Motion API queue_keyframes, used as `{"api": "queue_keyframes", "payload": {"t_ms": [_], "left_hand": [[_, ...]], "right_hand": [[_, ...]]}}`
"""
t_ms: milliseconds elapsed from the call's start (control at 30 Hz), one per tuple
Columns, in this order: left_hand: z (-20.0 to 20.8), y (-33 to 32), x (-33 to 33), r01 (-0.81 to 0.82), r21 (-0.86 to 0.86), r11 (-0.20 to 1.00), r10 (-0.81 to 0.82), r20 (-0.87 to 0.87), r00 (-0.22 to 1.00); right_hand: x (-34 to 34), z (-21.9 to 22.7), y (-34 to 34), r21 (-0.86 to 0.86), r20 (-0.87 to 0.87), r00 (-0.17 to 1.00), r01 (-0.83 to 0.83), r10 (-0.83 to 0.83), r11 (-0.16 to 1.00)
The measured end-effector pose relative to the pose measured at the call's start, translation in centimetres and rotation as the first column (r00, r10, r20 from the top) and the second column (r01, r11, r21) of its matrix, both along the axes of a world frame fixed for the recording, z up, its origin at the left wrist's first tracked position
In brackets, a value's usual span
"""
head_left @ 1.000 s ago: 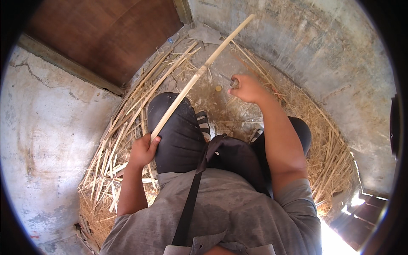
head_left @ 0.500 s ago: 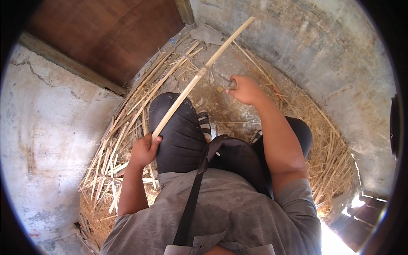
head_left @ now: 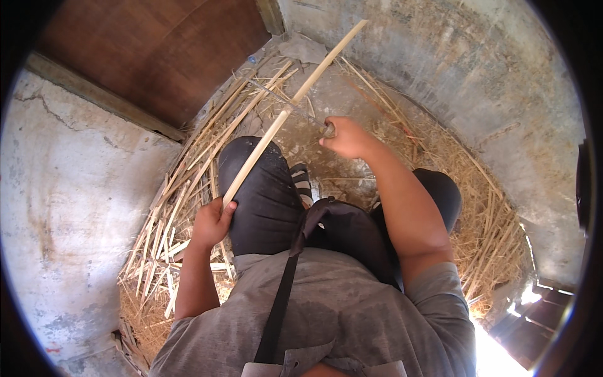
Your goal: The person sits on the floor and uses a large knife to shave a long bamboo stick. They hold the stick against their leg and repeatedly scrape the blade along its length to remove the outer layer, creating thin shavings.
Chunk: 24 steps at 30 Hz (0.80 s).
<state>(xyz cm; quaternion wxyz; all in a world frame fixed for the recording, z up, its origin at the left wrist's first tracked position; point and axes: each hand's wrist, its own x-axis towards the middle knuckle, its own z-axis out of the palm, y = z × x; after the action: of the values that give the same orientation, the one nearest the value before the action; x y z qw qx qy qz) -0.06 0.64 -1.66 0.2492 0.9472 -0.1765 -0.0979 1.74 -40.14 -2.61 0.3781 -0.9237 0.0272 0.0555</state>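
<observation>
Running slantwise above the left leg in dark trousers (head_left: 267,207), the long, flat, pale-yellow bamboo strip (head_left: 256,161) has its near end in the person's left hand (head_left: 212,224), and its far end points up toward the wall. We see the left fingers wrapped closely around that end, with the thumb along its upper side. The right hand (head_left: 347,138) is curled into a fist around the mostly hidden handle of a thin, grey, metal-looking blade (head_left: 308,117), which crosses the strip partway along; whether its edge bites or only lies against it, we cannot tell.

We judge a slip to be the main danger: the strip seems held at one end only, so its free length could twist or spring under pressure and let the blade skid. If it ran down the strip, it could reach the left knee or fingers. Too hard a push might also split the strip unevenly.

For containers, we can make out only the black fabric bag (head_left: 352,235) at the waist, whose contents we cannot see. Loose pale bamboo slats (head_left: 188,188) lie on the left, and a heap of straw-coloured shavings (head_left: 480,235) on the right, both on the floor.
</observation>
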Motion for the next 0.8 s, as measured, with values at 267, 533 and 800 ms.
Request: {"api": "queue_keyframes", "payload": {"t_ms": [267,533,800], "left_hand": [[0.6,-0.3,0.1,-0.001,0.028,1.000,0.001,-0.025,1.000],[-0.1,-0.1,0.1,-0.032,-0.014,0.999,0.031,-0.057,0.998],[0.0,-0.1,0.0,-0.018,-0.017,1.000,0.017,-0.025,1.000]], "right_hand": [[0.1,0.4,-3.7,-0.043,0.001,0.967,0.255,-0.255,0.966],[-0.3,-1.2,0.1,-0.043,0.032,0.999,-0.018,0.020,0.999],[-1.2,2.6,0.1,-0.244,0.011,0.999,0.055,-0.054,0.968]]}}
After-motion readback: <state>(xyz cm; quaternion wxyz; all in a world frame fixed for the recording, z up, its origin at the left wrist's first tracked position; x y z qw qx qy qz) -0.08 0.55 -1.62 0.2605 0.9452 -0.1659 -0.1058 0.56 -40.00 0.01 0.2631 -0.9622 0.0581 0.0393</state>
